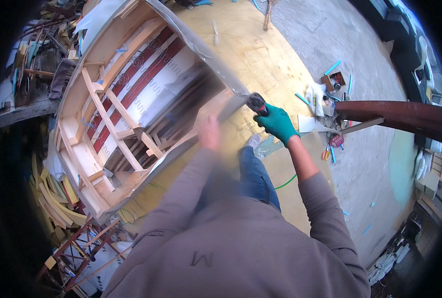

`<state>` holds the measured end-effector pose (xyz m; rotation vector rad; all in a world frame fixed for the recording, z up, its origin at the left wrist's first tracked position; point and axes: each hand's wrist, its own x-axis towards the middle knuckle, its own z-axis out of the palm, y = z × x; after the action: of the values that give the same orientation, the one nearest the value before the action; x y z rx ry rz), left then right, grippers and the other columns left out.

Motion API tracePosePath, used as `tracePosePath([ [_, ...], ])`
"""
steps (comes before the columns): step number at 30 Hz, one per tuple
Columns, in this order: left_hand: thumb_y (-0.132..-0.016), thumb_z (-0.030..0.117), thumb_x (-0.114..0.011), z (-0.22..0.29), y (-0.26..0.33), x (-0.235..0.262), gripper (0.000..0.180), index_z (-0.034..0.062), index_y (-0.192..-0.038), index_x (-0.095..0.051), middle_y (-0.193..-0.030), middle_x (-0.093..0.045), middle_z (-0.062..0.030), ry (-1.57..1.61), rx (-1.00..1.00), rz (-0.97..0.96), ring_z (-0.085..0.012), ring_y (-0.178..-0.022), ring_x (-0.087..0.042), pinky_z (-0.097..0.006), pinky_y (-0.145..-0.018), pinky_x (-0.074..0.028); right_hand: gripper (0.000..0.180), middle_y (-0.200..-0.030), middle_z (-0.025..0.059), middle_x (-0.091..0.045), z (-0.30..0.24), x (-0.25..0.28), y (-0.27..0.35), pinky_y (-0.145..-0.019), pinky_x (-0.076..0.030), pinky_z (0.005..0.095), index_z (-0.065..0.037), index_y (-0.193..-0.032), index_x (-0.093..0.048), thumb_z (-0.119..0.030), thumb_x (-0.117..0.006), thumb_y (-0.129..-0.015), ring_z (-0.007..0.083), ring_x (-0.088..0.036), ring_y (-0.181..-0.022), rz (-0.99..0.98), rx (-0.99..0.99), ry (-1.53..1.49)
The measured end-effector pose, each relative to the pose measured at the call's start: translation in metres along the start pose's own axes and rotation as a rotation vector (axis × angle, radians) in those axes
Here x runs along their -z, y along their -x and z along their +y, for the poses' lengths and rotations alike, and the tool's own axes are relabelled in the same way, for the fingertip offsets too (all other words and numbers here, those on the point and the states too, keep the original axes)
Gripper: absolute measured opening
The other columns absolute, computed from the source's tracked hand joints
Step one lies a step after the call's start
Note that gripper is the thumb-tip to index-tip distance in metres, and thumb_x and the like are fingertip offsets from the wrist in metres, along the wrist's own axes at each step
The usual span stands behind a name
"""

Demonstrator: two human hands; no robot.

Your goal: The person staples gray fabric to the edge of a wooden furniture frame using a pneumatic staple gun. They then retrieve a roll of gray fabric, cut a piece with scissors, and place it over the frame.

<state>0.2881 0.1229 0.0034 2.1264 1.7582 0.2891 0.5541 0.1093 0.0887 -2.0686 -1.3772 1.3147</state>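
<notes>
We see right grip [275, 123] wrapped round a black tool [256, 103], likely stiff, best taken by its body; left grip [210, 133] blurred, can't tell. Wooden frame [110, 116] left of right grip, probably heavy, rigid: we'd take bare wood.

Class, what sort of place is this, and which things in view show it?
Probably a furniture or upholstery workshop: a wooden frame with zigzag springs, a tool in the gloved right hand, and blue scraps on the floor.
</notes>
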Motion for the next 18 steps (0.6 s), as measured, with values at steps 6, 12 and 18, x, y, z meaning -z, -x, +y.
tracePosePath([
  [6,-0.096,0.035,-0.071,0.003,-0.011,-0.012,0.030,0.0097,-0.110,-0.062,-0.106,-0.067,-0.0182,-0.094,-0.036,-0.004,-0.0425,-0.095,-0.067,-0.053,-0.079,-0.055,0.032,-0.075,0.0090,-0.074,-0.059,0.011,-0.059,-0.058,-0.055,0.0315,-0.004,-0.103,-0.073,-0.031,-0.068,-0.086,0.0155,-0.068,-0.059,-0.131,-0.119,-0.060],
  [12,-0.099,0.045,-0.065,-0.013,-0.035,0.001,0.040,0.0061,-0.090,-0.068,-0.090,-0.071,-0.0213,-0.006,-0.172,-0.245,-0.0436,-0.083,-0.071,-0.056,-0.073,-0.055,0.025,-0.076,0.0105,-0.076,-0.094,0.017,-0.076,-0.055,-0.056,0.0344,-0.003,-0.094,-0.075,-0.020,-0.060,-0.085,0.0194,-0.071,-0.058,-0.157,-0.140,0.212],
  [18,-0.100,0.045,-0.064,-0.008,-0.049,0.021,0.046,0.0017,-0.086,-0.072,-0.083,-0.071,-0.0244,0.222,-0.226,-0.331,-0.0453,-0.080,-0.070,-0.055,-0.074,-0.054,0.028,-0.076,0.0131,-0.077,-0.105,0.018,-0.083,-0.061,-0.059,0.0365,-0.002,-0.093,-0.079,-0.018,-0.058,-0.085,0.0223,-0.074,-0.062,-0.142,-0.138,0.337],
])
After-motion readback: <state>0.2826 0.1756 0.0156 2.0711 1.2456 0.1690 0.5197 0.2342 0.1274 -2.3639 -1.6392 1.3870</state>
